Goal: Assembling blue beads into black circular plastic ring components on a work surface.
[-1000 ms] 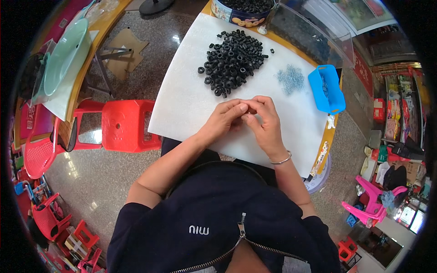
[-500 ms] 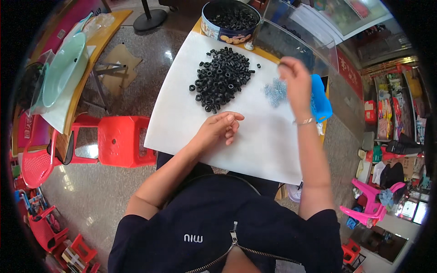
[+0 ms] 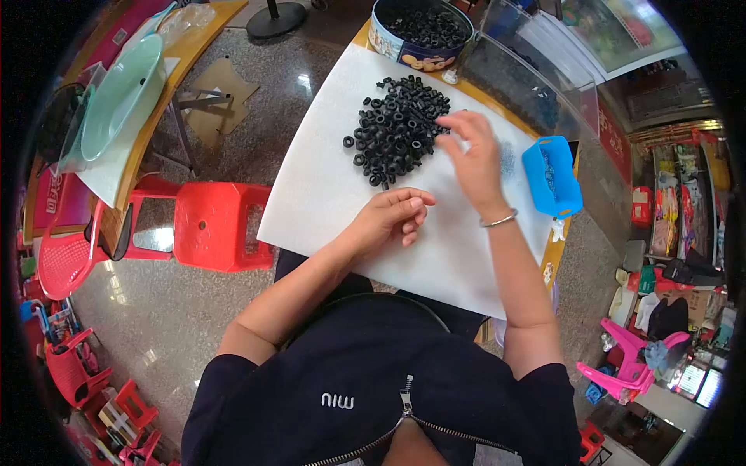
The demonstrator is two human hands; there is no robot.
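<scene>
From the head view, a white sheet (image 3: 326, 194) covers most of the desk (image 3: 556, 256), whose yellow edge shows only along the far and right sides. A heap of black rubber rings (image 3: 398, 128) lies on the far half of the sheet, well in from its left edge. The right hand (image 3: 472, 155) is stretched out over the sheet just right of the heap, fingers (image 3: 451, 123) spread apart and pointing at the rings; whether it pinches anything cannot be told. A bracelet (image 3: 499, 220) sits on that wrist. The left hand (image 3: 392, 217) rests on the sheet nearer the body, fingers curled loosely together; whether something small sits inside them cannot be told.

A blue plastic bin (image 3: 550, 175) stands at the right edge of the desk, just beside the right forearm. A round tin (image 3: 420, 35) full of more black rings sits at the far edge, with a clear plastic box (image 3: 536, 78) close to its right. The near and left parts of the sheet lie bare. Left of the desk stand a red stool (image 3: 221, 225) and open stone floor (image 3: 155, 326).
</scene>
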